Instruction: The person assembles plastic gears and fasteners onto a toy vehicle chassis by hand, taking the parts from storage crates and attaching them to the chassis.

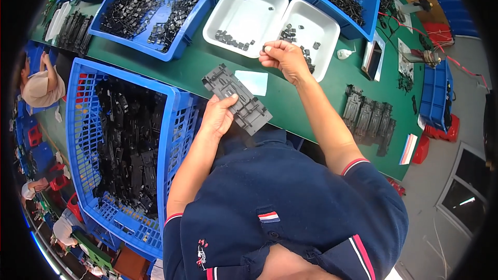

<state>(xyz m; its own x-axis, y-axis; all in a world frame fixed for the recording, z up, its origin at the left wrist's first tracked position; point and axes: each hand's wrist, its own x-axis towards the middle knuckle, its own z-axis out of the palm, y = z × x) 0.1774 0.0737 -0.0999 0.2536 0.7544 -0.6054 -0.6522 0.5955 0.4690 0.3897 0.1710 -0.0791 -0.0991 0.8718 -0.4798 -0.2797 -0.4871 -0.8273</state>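
My left hand point(218, 115) is closed on the near-left edge of a long black moulded plastic chassis point(237, 98), thumb on its face. The chassis is tilted over the table's front edge, its ribbed side facing up. Above the near rim of two white trays, my right hand point(285, 59) pinches a small black plastic piece point(264, 49) between thumb and fingers. Little black pieces lie scattered in the left white tray point(220, 13) and the right white tray point(328, 36). A pale blue paper slip point(252, 81) lies on the green table point(306, 105) beside the chassis.
A blue mesh crate point(171, 140) full of black parts stands at my left. Blue bins point(181, 46) of small parts line the far side. Several similar chassis point(368, 116) lie at the right, near a small white bottle point(344, 54). Another person point(44, 85) sits far left.
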